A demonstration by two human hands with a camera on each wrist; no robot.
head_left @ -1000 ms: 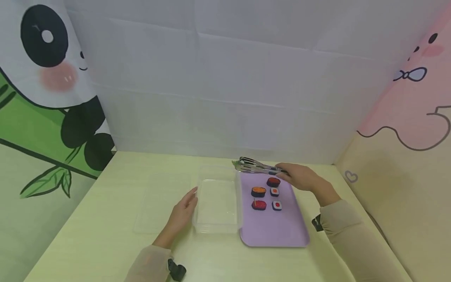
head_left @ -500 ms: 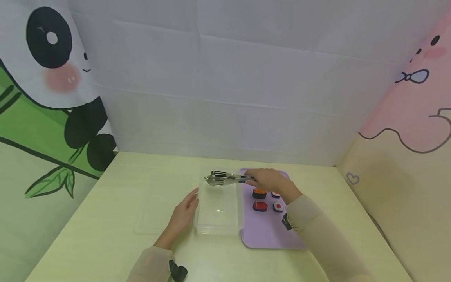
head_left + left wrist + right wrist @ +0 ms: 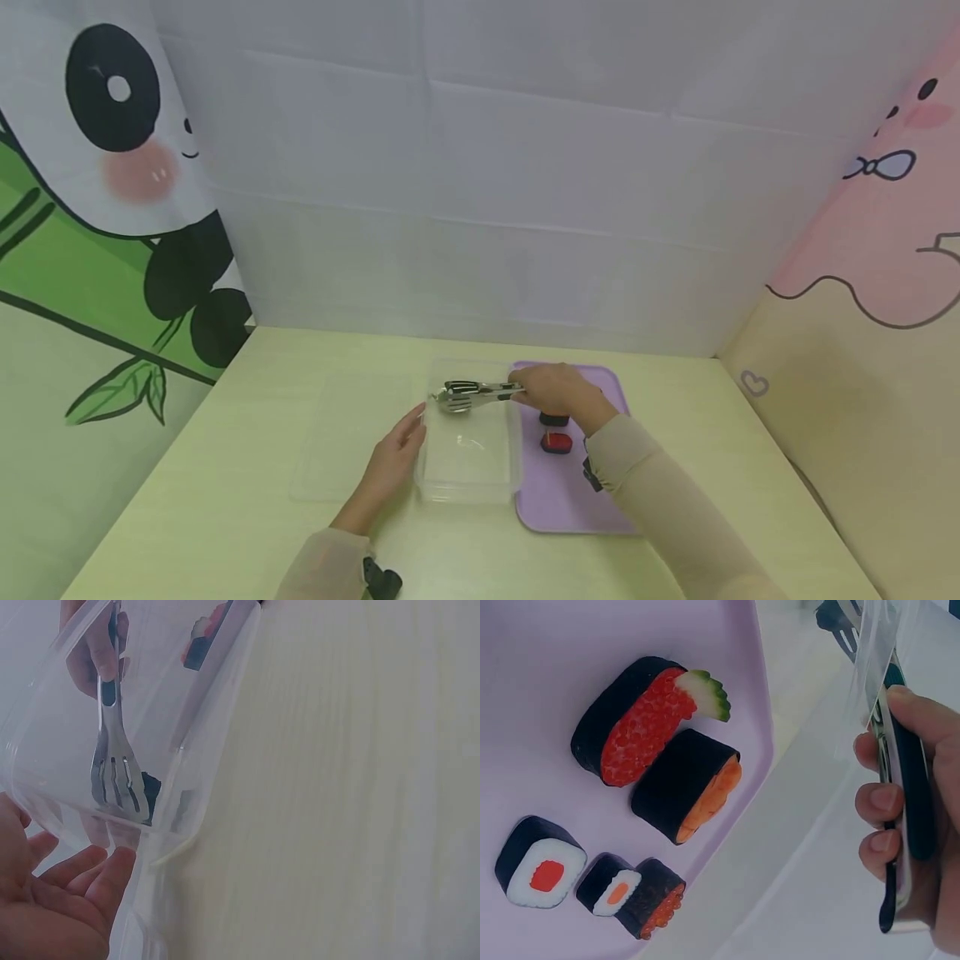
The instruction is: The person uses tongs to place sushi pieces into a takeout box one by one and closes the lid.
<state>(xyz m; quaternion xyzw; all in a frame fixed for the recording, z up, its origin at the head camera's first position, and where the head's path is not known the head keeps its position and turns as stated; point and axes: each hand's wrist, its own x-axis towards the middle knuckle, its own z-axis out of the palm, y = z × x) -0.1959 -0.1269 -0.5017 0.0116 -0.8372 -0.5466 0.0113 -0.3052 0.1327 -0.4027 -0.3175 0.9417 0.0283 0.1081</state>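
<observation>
My right hand point(image 3: 557, 390) grips metal serving tongs point(image 3: 480, 392) with dark handle grips. Their slotted heads are inside a clear plastic container point(image 3: 468, 493), near its left wall. Between the heads in the left wrist view is a dark sushi piece point(image 3: 151, 796), mostly hidden by the tongs. My left hand point(image 3: 390, 458) has its fingertips against the container's left side, fingers loosely extended. Right of the container, a purple tray point(image 3: 570, 512) bears several toy sushi pieces, among them a red-topped one with a green slice point(image 3: 637, 724) and an orange-topped one point(image 3: 690, 784).
A clear flat lid point(image 3: 348, 442) lies on the table left of the container. White cloth point(image 3: 480, 167) walls the back, with printed cartoon panels at both sides. The tray's left edge is right beside the container, and my right forearm crosses over the tray.
My right hand has carried the tongs and the piece leftward from the tray's back edge, then down into the container. My left hand stays at the container's side.
</observation>
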